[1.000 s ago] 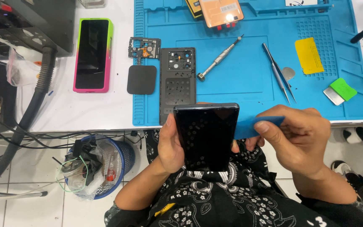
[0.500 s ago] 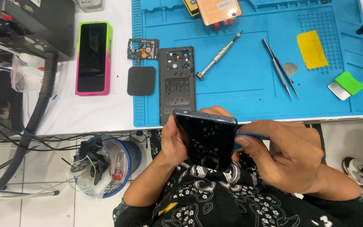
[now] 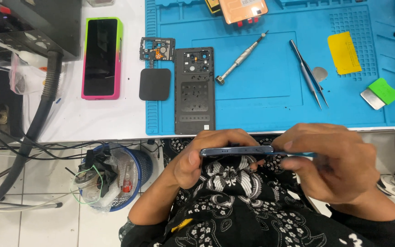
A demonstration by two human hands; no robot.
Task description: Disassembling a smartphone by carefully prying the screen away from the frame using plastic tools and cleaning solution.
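Observation:
My left hand (image 3: 206,153) grips a dark smartphone (image 3: 236,150), held edge-on just below the table's front edge, so only its thin side shows. My right hand (image 3: 332,162) pinches a thin blue pry tool (image 3: 300,154) against the phone's right end. On the blue work mat (image 3: 270,91) lie the phone's black back cover (image 3: 194,89), a small black frame part (image 3: 157,48), a black square pad (image 3: 155,84), a screwdriver (image 3: 241,58) and tweezers (image 3: 308,72).
A phone in a pink-green case (image 3: 100,57) lies on the white table left of the mat. A yellow card (image 3: 344,52), a green-handled scraper (image 3: 380,92) and an orange device (image 3: 242,8) rest on the mat. A blue waste bin (image 3: 115,176) and cables sit on the floor at left.
The phone has tilted from facing me with its dark screen to lying flat and edge-on. My right hand stays at its right end with the blue tool.

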